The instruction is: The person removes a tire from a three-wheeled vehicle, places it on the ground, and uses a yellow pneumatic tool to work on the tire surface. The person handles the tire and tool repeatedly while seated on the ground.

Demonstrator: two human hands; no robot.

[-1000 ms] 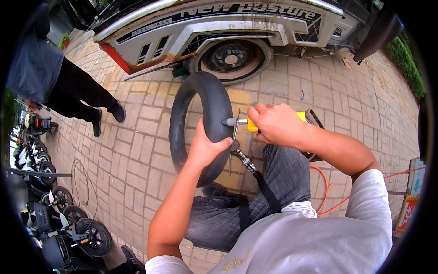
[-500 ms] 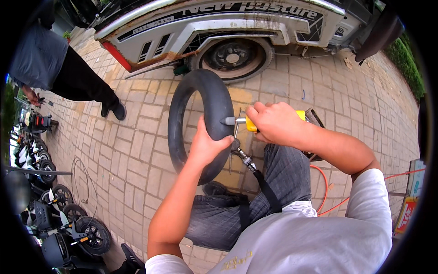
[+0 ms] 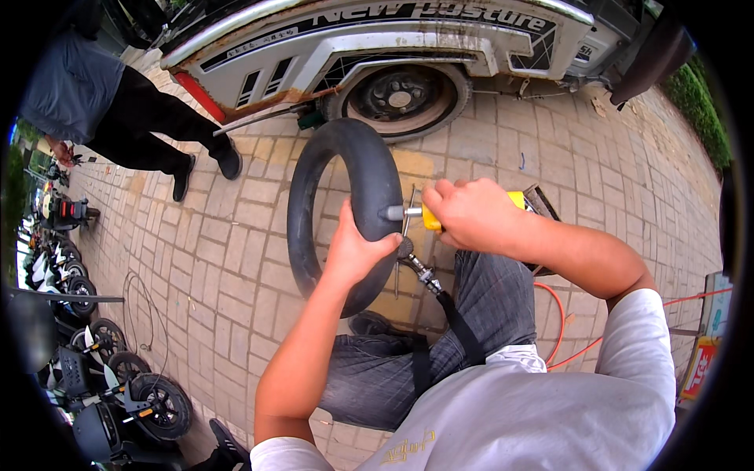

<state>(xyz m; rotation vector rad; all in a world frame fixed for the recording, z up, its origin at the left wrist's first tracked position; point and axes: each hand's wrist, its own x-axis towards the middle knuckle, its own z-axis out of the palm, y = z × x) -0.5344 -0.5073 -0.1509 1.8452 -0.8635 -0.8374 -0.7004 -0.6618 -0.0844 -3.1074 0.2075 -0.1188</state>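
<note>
My left hand (image 3: 357,250) grips the lower right side of an upright black rubber inner tube (image 3: 369,169), thumb across its outer face. My right hand (image 3: 467,212) is closed around a yellow tool (image 3: 510,200) with a metal shaft and a grey tapered head (image 3: 393,213) resting on the tube just above my left thumb; its fingertips are partly hidden. Just below, a metal air tool (image 3: 420,268) with a dark round head, on a black hose or strap, lies beside the tube over my jeans.
Ahead stands a rusty white cargo vehicle (image 3: 259,71) with a wheel (image 3: 399,100). A person (image 3: 126,118) stands at upper left. Several scooters (image 3: 149,400) line the left side. An orange hose (image 3: 558,306) and wooden-framed item (image 3: 542,204) are at right; a thin cable (image 3: 145,314) lies left.
The other person has stepped right and toward the vehicle. The tube has shifted very slightly up and left; my hands keep their grips, with little visible movement.
</note>
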